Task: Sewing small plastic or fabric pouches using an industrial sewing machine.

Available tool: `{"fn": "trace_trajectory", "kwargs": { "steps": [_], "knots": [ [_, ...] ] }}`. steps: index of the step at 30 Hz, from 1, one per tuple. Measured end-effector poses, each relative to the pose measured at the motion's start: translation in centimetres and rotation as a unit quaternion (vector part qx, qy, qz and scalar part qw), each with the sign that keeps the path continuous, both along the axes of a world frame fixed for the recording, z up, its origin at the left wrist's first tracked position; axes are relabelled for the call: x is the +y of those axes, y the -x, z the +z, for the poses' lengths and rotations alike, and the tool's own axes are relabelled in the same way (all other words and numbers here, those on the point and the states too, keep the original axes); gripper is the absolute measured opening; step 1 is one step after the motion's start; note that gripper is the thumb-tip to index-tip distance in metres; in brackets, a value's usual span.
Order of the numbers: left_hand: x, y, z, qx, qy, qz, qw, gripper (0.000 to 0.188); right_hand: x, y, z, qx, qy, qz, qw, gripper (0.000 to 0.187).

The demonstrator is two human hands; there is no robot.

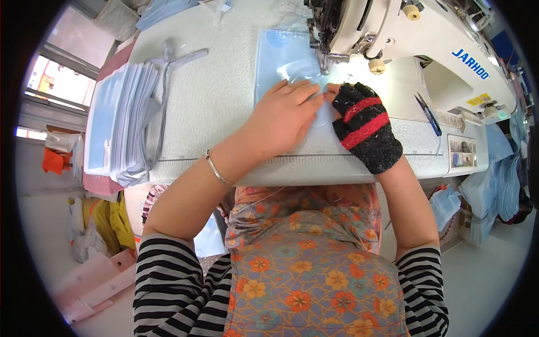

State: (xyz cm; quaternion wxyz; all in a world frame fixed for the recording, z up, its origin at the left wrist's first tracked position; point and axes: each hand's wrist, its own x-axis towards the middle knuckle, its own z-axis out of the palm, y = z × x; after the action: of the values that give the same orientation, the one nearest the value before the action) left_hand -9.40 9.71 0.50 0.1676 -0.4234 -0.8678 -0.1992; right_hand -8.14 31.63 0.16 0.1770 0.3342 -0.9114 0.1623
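Note:
A flat light-blue piece with a glossy clear plastic surface [281, 59] lies on the white sewing table, its right edge under the presser foot [325, 62] of the sewing machine. Bare, with a bangle at the wrist, my left hand [286, 115] rests flat on this piece, fingers stretched forward. My right hand [365, 126] wears a black fingerless glove with red stripes. Its curled fingertips meet the piece's right edge, just in front of the presser foot and close to my left fingertips. The thumb is partly hidden.
Left on the table stands a thick stack of light-blue pieces [120, 121], beside a grey fabric tie [167, 67]. Blue-handled thread snips [429, 115] lie right of my glove. The white machine body [449, 56] spans the upper right. More blue pieces [494, 191] hang beyond the table.

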Motion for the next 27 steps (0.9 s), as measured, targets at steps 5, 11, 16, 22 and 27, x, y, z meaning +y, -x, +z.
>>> {"fn": "trace_trajectory", "kwargs": {
  "steps": [5,11,16,22,27],
  "knots": [
    [-0.3,1.7,0.0,0.022,-0.011,-0.007,1.0,0.031,0.0,-0.1,0.0,0.016,0.001,-0.006,1.0,0.043],
    [-1.0,4.0,0.3,0.019,-0.02,-0.047,0.999,0.031,-0.4,0.2,0.0,0.034,-0.006,-0.013,0.999,0.036],
    [-1.2,4.3,0.3,0.034,0.003,-0.045,0.998,0.03,-0.9,0.3,0.1,0.051,0.0,-0.018,0.999,0.034],
    [-0.6,3.0,0.7,0.042,0.028,0.001,0.999,0.033,-1.0,0.4,0.1,0.05,0.033,-0.033,0.998,0.033],
    [0.0,2.2,0.3,0.057,0.022,0.027,0.998,0.037,-0.9,1.1,-0.4,0.055,0.016,-0.004,0.998,0.033]
  ]
}}
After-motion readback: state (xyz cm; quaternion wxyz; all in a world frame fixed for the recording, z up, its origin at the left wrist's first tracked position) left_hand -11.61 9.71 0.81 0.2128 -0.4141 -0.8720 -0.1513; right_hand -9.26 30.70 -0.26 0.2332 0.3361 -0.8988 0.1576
